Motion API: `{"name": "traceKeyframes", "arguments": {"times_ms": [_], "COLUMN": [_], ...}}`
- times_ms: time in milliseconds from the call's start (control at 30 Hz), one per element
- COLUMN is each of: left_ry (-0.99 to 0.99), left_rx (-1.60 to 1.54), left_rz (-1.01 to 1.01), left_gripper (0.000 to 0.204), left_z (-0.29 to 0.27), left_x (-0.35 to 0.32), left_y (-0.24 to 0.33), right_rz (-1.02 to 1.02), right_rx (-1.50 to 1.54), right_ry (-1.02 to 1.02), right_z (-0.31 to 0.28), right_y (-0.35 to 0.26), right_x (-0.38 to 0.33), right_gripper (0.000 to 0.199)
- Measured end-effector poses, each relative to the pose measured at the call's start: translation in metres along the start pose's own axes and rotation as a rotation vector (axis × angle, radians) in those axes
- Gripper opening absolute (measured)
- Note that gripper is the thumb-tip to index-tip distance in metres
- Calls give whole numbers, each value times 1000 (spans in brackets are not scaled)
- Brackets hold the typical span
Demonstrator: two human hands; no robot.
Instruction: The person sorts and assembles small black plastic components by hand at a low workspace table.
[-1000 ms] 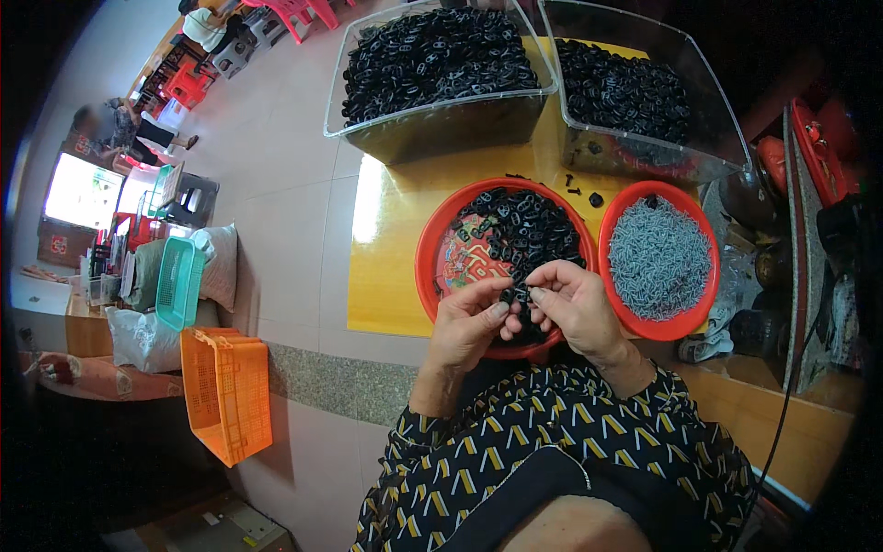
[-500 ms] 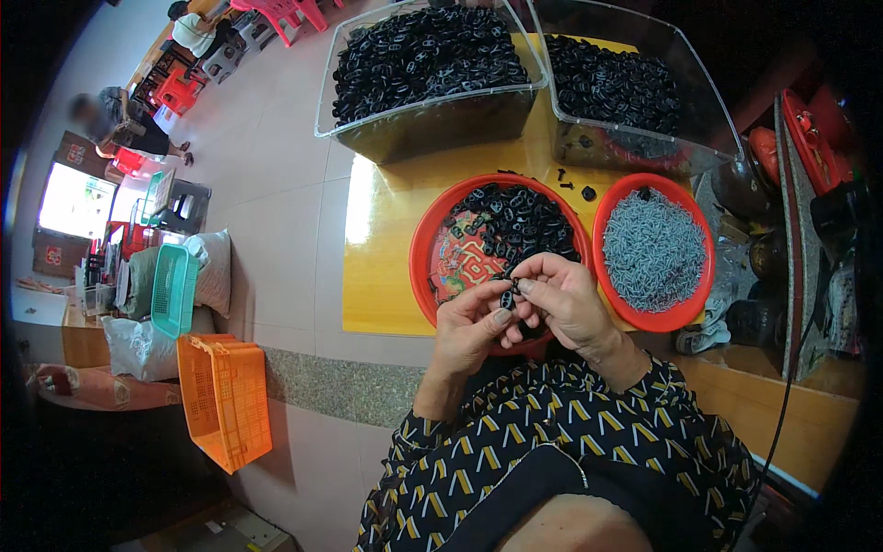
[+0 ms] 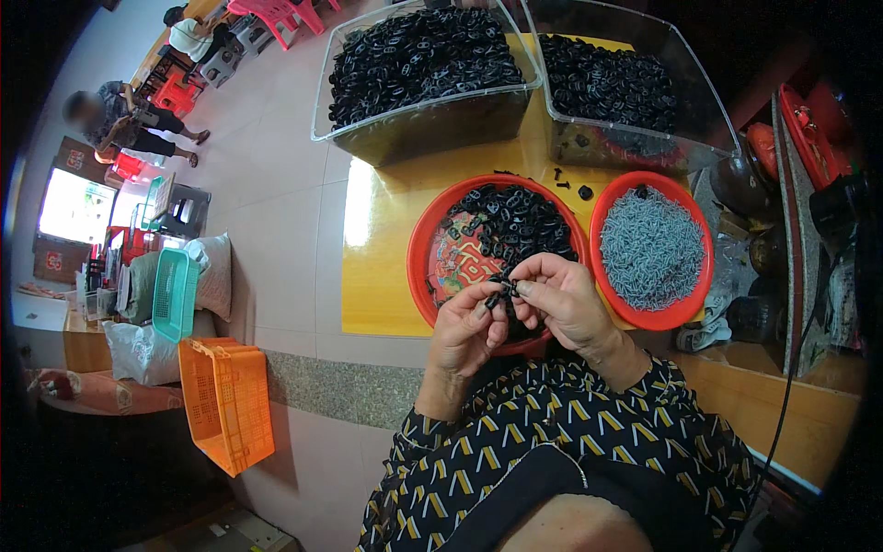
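Over the near rim of a red basin point(image 3: 418, 276), my left hand point(image 3: 462, 329) and my right hand point(image 3: 568, 302) meet fingertip to fingertip. Each pinches at a small black plastic piece point(image 3: 495, 300) between thumb and fingers. Whether it is one piece or two joined is too small to tell, and the fingers cover part of it. Beneath them, a pile of black plastic pieces point(image 3: 520, 221) with oval openings fills the basin's far and right side, and the patterned bottom shows at the left. Right of it, a second red basin point(image 3: 664, 319) holds silver screws point(image 3: 651, 248).
Two clear plastic bins point(image 3: 441, 103) point(image 3: 635, 122) full of black pieces stand at the back of the yellow tabletop point(image 3: 377, 294). Some loose black pieces point(image 3: 585, 192) lie before them. An orange crate point(image 3: 225, 405) and a green basket point(image 3: 173, 294) are at the left. Two people are farther off.
The black piece has turned between my fingertips, now lying more slanted, and my left fingers have shifted slightly. At the far left, the standing person has moved a little.
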State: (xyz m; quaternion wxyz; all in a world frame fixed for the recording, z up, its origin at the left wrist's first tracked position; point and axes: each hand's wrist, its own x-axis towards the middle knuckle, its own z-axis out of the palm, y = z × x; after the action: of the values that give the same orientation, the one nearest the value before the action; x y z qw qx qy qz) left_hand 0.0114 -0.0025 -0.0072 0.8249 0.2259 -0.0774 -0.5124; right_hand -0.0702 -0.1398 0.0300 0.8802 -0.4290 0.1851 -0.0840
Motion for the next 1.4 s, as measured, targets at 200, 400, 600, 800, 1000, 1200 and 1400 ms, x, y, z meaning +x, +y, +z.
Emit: {"name": "traceKeyframes", "arguments": {"times_ms": [200, 400, 600, 800, 1000, 1200, 1400], "left_ry": [6, 79, 109, 94, 95, 86, 66], "left_rx": [-38, 290, 360, 440, 534, 604, 599], "left_rz": [8, 148, 141, 136, 145, 148, 133], "left_gripper": [34, 33, 31, 31, 30, 30, 30], "left_z": [-2, 4, 5, 4, 8, 8, 6], "left_x": [0, -2, -3, -4, -5, -6, -6], "left_y": [0, -1, 0, 1, 4, 5, 3], "right_rz": [2, -30, -84, -115, -109, -125, -88], "right_rx": [-241, -365, -424, -490, -553, -615, -580], "right_ry": [43, 39, 24, 12, 19, 1, -13], "right_z": [5, -1, -1, -4, -3, -4, -4], "right_y": [-4, -1, 0, 1, -3, -3, -2], "right_x": [-7, -13, -13, -12, -13, -14, -13], "right_gripper": [11, 10, 11, 12, 9, 10, 10]}}
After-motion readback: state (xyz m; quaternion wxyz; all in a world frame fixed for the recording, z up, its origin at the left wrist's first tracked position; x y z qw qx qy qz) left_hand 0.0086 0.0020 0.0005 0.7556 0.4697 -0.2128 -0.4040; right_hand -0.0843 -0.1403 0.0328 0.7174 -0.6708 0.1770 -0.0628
